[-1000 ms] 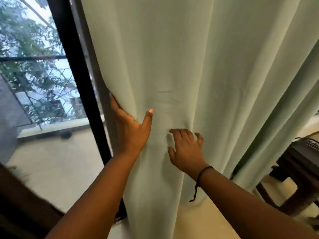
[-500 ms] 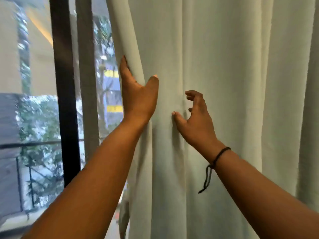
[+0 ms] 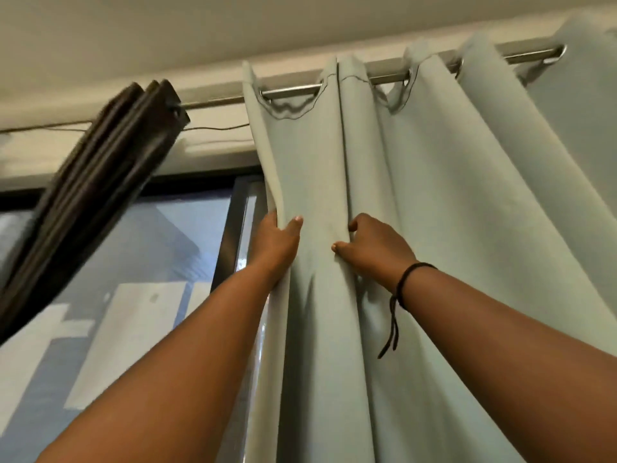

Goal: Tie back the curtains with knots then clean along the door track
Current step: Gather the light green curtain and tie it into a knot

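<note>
Head view looks steeply upward, with both bare forearms reaching up from the bottom edge to the pale green curtain (image 3: 434, 202). Left hand (image 3: 277, 243) grips the curtain's leading left edge: the thumb lies across the front of the cloth and the fingers wrap behind the fold, out of sight. Right hand (image 3: 374, 243) sits just beside it, to the right, fingers curled and pinching a vertical pleat between thumb and fingertips. A dark cord bracelet (image 3: 405, 285) circles the right wrist, its loose ends hanging down.

The curtain hangs by metal eyelets from a silver rod (image 3: 290, 90) that runs just under the ceiling (image 3: 167, 35), from the left of centre to the upper right corner. At the rod's left end a dark brown curtain (image 3: 100, 182) is bunched together and slants down toward the left edge; it is blurred. Behind the arms is a glass door with a dark frame (image 3: 228, 235), its upright post just left of the left hand. A thin wire (image 3: 213, 129) runs along the wall below the rod.

Through the glass only blurred blue and white shapes show. The green curtain's lower part is cut off at the bottom edge, and the door track is not in view.
</note>
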{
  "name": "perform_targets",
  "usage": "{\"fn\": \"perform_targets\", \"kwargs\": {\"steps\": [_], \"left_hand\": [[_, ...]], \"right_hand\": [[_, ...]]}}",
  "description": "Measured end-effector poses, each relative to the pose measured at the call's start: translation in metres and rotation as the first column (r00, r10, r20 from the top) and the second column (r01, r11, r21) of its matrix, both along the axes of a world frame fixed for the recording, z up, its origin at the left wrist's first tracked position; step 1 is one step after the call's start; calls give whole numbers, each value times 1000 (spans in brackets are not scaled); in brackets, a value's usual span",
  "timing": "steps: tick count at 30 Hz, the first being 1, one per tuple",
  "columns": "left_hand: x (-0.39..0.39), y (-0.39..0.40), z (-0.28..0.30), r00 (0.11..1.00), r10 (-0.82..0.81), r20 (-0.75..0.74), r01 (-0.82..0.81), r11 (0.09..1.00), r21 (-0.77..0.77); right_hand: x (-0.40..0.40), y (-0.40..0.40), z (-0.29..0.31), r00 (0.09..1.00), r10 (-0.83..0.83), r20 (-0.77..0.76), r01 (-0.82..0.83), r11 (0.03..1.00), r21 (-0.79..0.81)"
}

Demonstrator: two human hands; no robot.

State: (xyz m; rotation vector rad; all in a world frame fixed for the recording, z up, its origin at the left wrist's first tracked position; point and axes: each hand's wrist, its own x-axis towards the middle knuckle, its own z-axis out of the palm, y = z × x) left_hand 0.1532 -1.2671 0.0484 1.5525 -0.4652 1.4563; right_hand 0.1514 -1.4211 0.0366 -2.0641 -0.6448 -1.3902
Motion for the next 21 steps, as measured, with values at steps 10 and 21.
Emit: {"fn": "perform_targets", "kwargs": {"steps": [10,21], "left_hand": [[3,-82,17,993,111,-41,-109,993,49],[7,-162,25,985,136,-108,-98,949,301]], "right_hand": [[16,-55,8,995,21,100,-21,1000,-2],[41,-117,15,974,150,169,-164,984,74]]}}
